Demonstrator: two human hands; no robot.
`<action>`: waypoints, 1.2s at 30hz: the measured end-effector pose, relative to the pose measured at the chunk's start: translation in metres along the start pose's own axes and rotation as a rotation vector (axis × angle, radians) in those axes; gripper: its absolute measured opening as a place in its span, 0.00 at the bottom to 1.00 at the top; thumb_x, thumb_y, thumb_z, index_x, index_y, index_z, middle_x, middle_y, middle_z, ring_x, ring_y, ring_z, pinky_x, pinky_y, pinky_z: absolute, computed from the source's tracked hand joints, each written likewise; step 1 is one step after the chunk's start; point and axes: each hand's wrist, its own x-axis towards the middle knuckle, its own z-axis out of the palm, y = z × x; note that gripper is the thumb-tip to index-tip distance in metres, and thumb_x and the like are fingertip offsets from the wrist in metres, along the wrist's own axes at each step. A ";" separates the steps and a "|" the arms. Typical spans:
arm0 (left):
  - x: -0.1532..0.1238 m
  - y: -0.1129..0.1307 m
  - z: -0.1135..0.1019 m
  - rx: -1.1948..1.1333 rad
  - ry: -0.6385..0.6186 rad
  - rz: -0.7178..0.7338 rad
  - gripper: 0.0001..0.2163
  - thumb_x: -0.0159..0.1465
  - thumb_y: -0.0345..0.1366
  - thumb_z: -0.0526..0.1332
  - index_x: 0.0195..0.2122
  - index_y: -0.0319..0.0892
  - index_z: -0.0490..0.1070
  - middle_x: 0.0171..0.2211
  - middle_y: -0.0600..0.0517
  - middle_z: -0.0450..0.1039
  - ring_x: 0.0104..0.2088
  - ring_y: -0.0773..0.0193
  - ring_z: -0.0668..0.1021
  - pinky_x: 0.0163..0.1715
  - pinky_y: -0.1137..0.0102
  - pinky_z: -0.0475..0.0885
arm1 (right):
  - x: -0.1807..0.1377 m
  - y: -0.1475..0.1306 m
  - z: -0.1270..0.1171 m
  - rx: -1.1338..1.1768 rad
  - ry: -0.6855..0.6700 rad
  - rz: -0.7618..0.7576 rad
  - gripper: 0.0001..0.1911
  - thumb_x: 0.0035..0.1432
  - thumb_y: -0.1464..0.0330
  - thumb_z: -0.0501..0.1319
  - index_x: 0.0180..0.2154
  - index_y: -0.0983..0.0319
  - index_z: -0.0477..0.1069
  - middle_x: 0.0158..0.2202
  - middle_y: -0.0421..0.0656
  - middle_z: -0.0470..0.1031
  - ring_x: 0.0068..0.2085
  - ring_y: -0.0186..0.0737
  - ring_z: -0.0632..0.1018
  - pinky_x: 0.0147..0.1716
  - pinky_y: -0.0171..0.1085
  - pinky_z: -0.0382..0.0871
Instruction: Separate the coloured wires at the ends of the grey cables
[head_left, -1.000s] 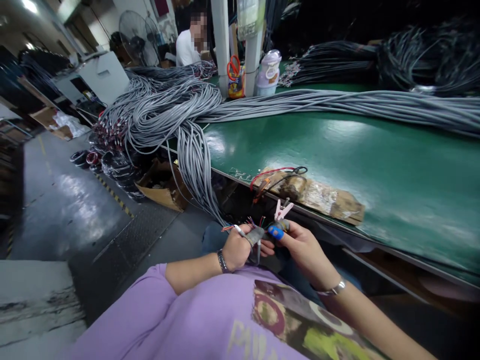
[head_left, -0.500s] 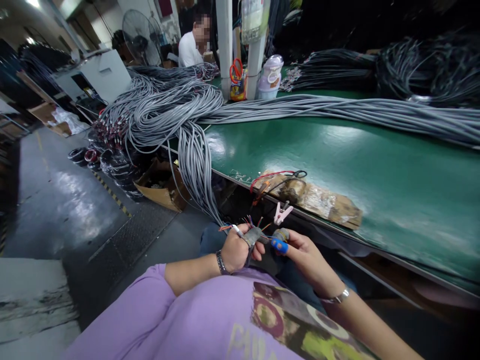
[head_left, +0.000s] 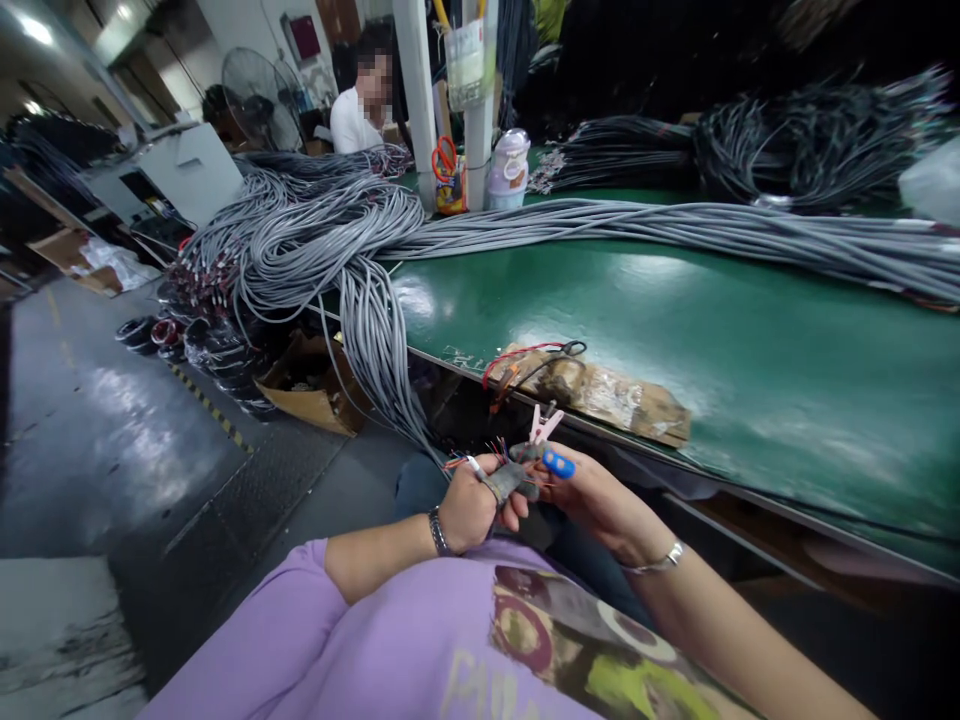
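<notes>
Grey cable end [head_left: 512, 480] clamped in left hand [head_left: 466, 507] (wires fanned); right hand [head_left: 596, 497] pinching tip.

No lettering reads clearly; the purple shirt's [head_left: 420, 640] printed letters are cut off.

Bared end of a grey cable [head_left: 512, 481]
It poked up from the closed left grip [head_left: 466, 510]; its thin coloured wires [head_left: 496, 449] fanned out just above, near the right grip [head_left: 596, 495].
</notes>
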 end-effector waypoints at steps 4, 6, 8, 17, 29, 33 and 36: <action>-0.004 -0.001 -0.004 0.061 -0.027 -0.047 0.22 0.54 0.55 0.63 0.28 0.37 0.69 0.18 0.53 0.71 0.13 0.72 0.69 0.13 0.76 0.59 | -0.004 -0.001 0.008 0.093 0.017 0.072 0.18 0.45 0.55 0.70 0.31 0.60 0.73 0.24 0.40 0.73 0.25 0.37 0.73 0.30 0.39 0.67; -0.006 0.000 -0.004 0.077 -0.038 -0.061 0.21 0.54 0.55 0.63 0.28 0.37 0.69 0.18 0.52 0.72 0.13 0.72 0.70 0.13 0.76 0.60 | -0.003 -0.002 0.010 0.096 0.049 0.089 0.18 0.42 0.55 0.72 0.29 0.60 0.72 0.23 0.40 0.74 0.24 0.37 0.73 0.29 0.39 0.67; -0.006 0.001 -0.005 0.076 -0.044 -0.058 0.21 0.54 0.54 0.62 0.28 0.37 0.70 0.19 0.52 0.72 0.13 0.71 0.70 0.13 0.76 0.60 | -0.002 -0.001 0.011 0.104 0.078 0.094 0.17 0.41 0.56 0.73 0.27 0.60 0.72 0.23 0.40 0.74 0.24 0.37 0.73 0.29 0.39 0.67; -0.005 -0.003 -0.008 0.023 -0.055 -0.039 0.24 0.54 0.57 0.61 0.27 0.35 0.72 0.21 0.48 0.74 0.13 0.72 0.69 0.13 0.75 0.58 | 0.001 0.012 0.001 0.161 0.089 0.113 0.15 0.41 0.60 0.73 0.25 0.62 0.73 0.22 0.38 0.71 0.24 0.34 0.69 0.28 0.37 0.63; -0.011 0.008 -0.006 0.234 -0.076 -0.077 0.18 0.55 0.51 0.63 0.25 0.38 0.68 0.19 0.52 0.72 0.14 0.71 0.71 0.14 0.76 0.60 | -0.001 0.000 0.013 0.098 0.081 0.135 0.14 0.43 0.60 0.70 0.24 0.61 0.70 0.20 0.38 0.71 0.21 0.34 0.69 0.25 0.36 0.62; -0.010 0.007 -0.006 0.196 -0.056 -0.071 0.18 0.56 0.51 0.62 0.25 0.38 0.69 0.18 0.52 0.72 0.14 0.71 0.70 0.14 0.76 0.59 | -0.001 0.002 0.013 0.095 0.137 0.109 0.14 0.41 0.60 0.71 0.24 0.61 0.70 0.22 0.38 0.73 0.23 0.34 0.71 0.27 0.36 0.63; -0.008 0.002 -0.006 0.122 -0.046 -0.068 0.19 0.56 0.51 0.62 0.26 0.37 0.70 0.18 0.51 0.72 0.13 0.72 0.69 0.13 0.76 0.58 | 0.000 0.002 0.012 0.099 0.166 0.103 0.15 0.40 0.59 0.72 0.24 0.62 0.71 0.21 0.38 0.72 0.23 0.34 0.70 0.28 0.36 0.63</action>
